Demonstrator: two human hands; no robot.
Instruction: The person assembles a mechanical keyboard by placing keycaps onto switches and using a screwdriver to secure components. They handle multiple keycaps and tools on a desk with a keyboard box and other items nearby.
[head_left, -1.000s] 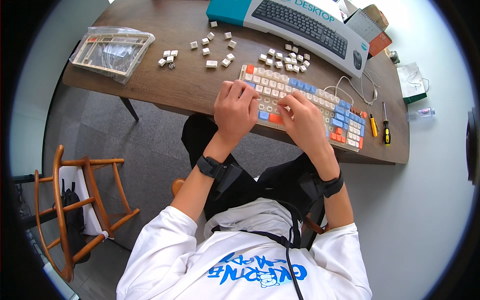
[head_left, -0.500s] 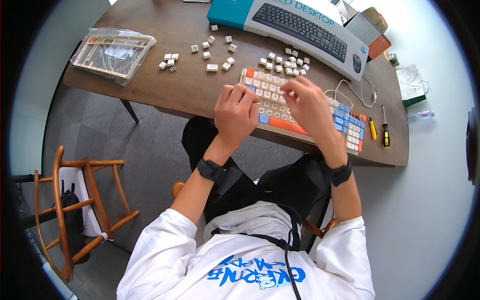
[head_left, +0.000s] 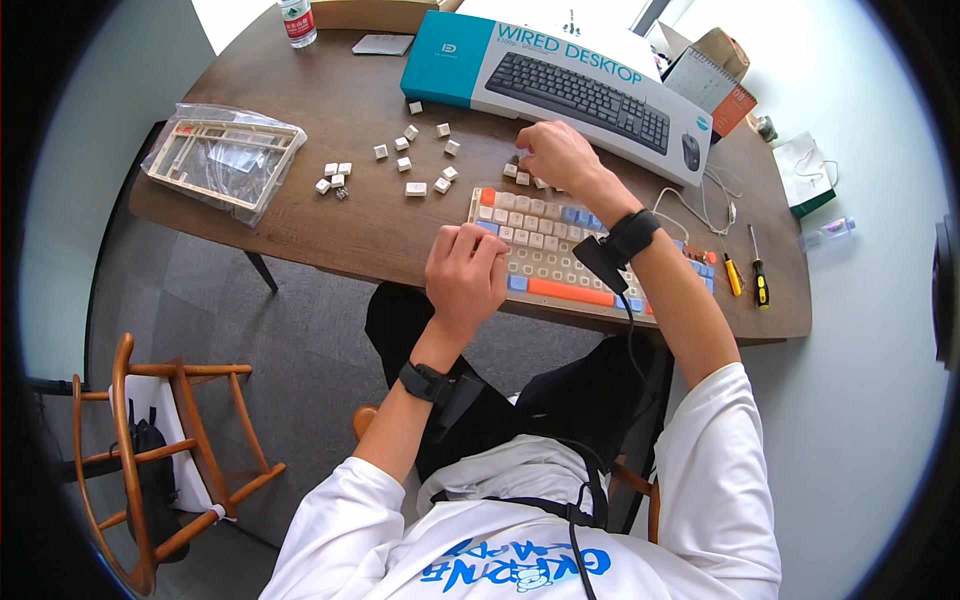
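I am fitting keycaps onto the mechanical keyboard (head_left: 570, 250) at the table's near edge. My right hand (head_left: 553, 155) is reaching past it, fingers curling onto the loose keycaps (head_left: 527, 176), pinching one, I judge. My left hand (head_left: 466, 275) is resting half-closed and empty on the keyboard's left end. Next I'd need to press that cap squarely onto its switch.

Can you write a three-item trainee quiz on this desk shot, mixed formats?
1. True or false: the left hand rests on the near left part of the keyboard.
2. The right hand reaches for: A) loose keycaps behind the keyboard, B) the screwdrivers, C) the bottle.
3. Fill in: the bagged frame lies on the table's ___ end.

Key: 1 true; 2 A; 3 left.
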